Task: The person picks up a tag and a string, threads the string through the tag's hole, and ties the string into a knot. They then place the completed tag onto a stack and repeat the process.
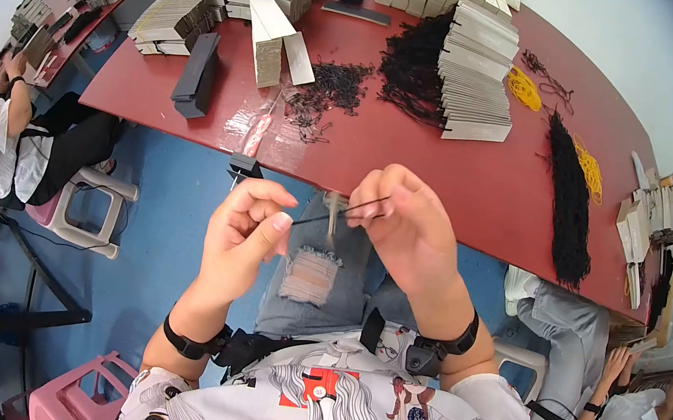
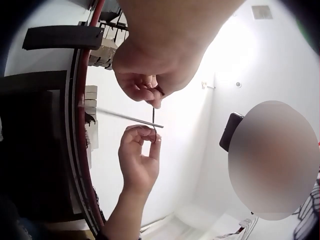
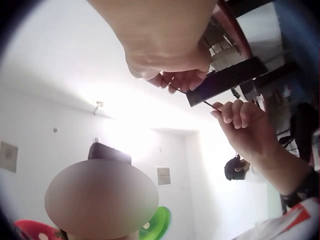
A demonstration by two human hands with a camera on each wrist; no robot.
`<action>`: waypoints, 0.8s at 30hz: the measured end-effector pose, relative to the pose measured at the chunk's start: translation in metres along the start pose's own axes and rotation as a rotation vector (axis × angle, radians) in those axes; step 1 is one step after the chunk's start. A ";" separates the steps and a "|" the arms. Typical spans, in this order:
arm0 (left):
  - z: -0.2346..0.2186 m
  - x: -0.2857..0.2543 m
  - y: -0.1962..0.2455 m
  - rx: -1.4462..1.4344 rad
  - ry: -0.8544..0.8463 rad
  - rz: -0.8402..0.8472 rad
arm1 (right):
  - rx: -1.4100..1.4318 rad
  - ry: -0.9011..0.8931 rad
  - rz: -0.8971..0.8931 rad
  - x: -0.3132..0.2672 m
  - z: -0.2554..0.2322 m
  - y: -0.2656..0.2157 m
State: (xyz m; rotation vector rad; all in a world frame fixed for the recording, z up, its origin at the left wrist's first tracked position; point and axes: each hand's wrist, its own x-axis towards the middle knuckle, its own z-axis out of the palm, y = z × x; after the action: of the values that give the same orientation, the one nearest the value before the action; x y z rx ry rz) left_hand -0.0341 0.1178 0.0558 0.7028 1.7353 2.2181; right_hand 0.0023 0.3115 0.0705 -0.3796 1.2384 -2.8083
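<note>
A thin black cord (image 1: 310, 221) stretches between the two hands, in front of the table edge and above the person's lap. The left hand (image 1: 238, 238) pinches one end between thumb and fingers. At the other end the right hand (image 1: 411, 233) grips the cord with curled fingers, higher in the head view. The left wrist view shows the cord (image 2: 153, 115) running between the left hand (image 2: 155, 65) above and the right hand (image 2: 139, 162) below. Between the right hand (image 3: 170, 57) and left hand (image 3: 245, 125), the right wrist view shows it partly hidden by a dark bar (image 3: 227, 81).
The red table (image 1: 355, 151) holds small black pieces (image 1: 330, 89), a stack of grey cards (image 1: 475, 73) with black cords, a black block (image 1: 196, 75), yellow cords (image 1: 524, 88) and a black cord bundle (image 1: 568, 200). A black fixture (image 1: 245, 166) sits at its edge. Other people sit left and right.
</note>
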 end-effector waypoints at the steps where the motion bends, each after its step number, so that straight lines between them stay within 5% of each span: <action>1: 0.000 0.000 -0.001 -0.064 0.021 -0.033 | 0.154 -0.007 -0.031 -0.002 -0.002 0.000; 3: 0.001 0.000 -0.008 -0.201 0.029 -0.061 | 0.450 -0.059 -0.053 -0.004 -0.010 0.003; 7: 0.009 0.001 0.002 -0.426 0.051 -0.152 | 0.537 0.065 -0.091 -0.012 -0.011 0.002; 10: 0.010 0.000 0.009 -0.386 0.027 -0.222 | 0.307 0.083 -0.126 -0.016 -0.010 -0.002; 14: 0.014 -0.003 0.014 -0.188 -0.021 -0.151 | -0.547 0.247 -0.186 -0.025 0.018 -0.006; 21: 0.025 -0.008 0.031 0.105 -0.120 -0.019 | -0.873 0.077 -0.217 -0.023 0.026 -0.009; 24: 0.026 -0.004 0.037 -0.102 -0.130 -0.113 | -0.855 0.044 -0.178 -0.021 0.026 -0.012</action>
State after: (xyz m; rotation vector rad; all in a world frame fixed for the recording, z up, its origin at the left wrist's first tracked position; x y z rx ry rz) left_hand -0.0140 0.1279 0.0954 0.6912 1.5491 2.1185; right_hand 0.0299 0.3038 0.0917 -0.4636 2.4736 -2.2454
